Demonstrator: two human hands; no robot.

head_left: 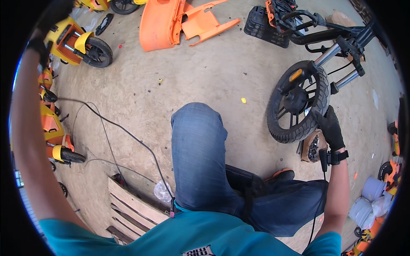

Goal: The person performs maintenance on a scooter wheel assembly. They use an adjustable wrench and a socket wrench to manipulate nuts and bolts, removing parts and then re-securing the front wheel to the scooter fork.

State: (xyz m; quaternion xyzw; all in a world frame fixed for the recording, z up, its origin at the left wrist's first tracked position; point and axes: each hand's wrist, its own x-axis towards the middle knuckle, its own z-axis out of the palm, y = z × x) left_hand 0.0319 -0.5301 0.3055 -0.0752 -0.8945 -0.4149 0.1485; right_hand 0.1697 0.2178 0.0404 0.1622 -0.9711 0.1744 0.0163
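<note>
On the right my right hand (331, 129), in a dark glove, grips the tyre edge of a black spoked front wheel (294, 100). The wheel hangs on a fork (329, 55) with silver tubes and carries an orange reflector (295, 75). Just beneath that hand, a small cardboard box (311, 147) of dark small parts, perhaps screws, stands on the floor. My left arm (30, 141) is raised at the far left. The gloved left hand (41, 45) runs into the dark rim of the picture, so its fingers are hidden.
Orange body panels (162, 25) lie at the top centre. Yellow scooters (70, 42) line the left side. A black cable (128, 132) crosses the floor toward me, beside a slatted wooden pallet (132, 209). Lidded buckets (362, 211) stand at the lower right, near more orange parts.
</note>
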